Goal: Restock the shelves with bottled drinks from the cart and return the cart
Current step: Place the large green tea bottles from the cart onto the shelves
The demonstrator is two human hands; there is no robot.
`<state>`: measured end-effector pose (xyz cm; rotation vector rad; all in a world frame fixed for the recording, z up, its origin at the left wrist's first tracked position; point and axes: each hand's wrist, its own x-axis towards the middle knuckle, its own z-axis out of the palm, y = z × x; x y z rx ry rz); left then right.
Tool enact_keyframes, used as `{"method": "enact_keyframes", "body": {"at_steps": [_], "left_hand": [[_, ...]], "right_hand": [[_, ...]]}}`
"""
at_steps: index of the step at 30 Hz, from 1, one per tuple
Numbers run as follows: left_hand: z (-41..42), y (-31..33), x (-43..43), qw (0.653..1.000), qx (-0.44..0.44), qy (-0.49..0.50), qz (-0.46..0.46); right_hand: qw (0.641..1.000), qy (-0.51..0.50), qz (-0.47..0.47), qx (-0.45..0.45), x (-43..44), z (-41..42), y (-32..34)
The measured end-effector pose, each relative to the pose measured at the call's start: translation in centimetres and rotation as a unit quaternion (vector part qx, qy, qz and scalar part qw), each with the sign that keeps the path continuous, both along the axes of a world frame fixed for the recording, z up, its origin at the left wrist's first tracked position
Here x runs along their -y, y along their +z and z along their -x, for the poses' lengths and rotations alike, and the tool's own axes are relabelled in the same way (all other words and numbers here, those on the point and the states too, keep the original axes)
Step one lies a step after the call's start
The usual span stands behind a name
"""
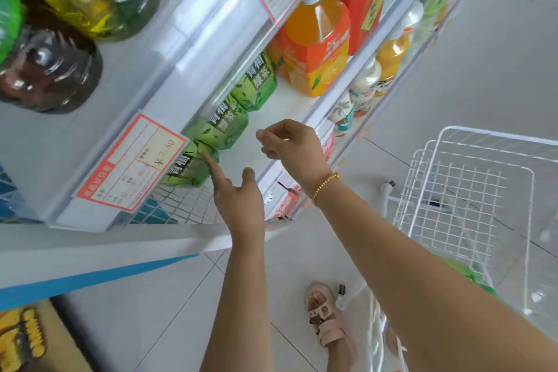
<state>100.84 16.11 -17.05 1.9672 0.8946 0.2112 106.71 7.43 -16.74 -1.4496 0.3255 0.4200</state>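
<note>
Green tea bottles (225, 127) lined on middle shelf (290, 100), labels outward. Nearest bottle (187, 169) touched by forefinger of left hand (238, 199), fingers straight, nothing held. Right hand (291, 146) loosely bent above bare shelf part, nothing held. Cart (471, 190) at right, green stock (459, 270) partly hidden inside. Row is best pushed back gently and straight, labels kept forward

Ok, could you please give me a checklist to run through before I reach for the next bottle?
1. Hands free: ok; left hand and right hand hold nothing.
2. Green bottles lined up on the shelf: ok.
3. Room on the shelf beside them: ok, bare white surface shows.
4. Cart close by: ok, it stands on the right.
5. Bottles left in the cart: cannot tell; the right arm hides most of it.
</note>
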Motion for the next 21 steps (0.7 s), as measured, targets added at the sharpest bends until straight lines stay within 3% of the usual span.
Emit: {"method": "enact_keyframes", "body": {"at_steps": [4,8,11,16,21], "left_hand": [[3.3,1.4,5.1,0.991,-0.009,-0.125,0.049],[6.5,-0.2,12.4,0.943,-0.116,-0.300,0.087],[6.9,-2.8,16.1,0.885,-0.186,-0.425,0.044],[5.9,-4.7,18.6,0.841,-0.210,-0.491,-0.088],[5.9,-4.9,18.7,0.832,-0.208,-0.505,-0.097]], "right_hand": [[0.992,-0.061,0.107,0.033,9.7,4.2,0.3],[0.971,-0.090,0.222,0.009,20.2,8.7,-1.4],[0.945,0.025,0.311,-0.096,27.2,11.8,-6.0],[0.837,0.281,0.385,-0.269,32.5,18.4,-14.1],[0.831,0.241,0.374,-0.334,32.4,22.8,-18.2]]}}
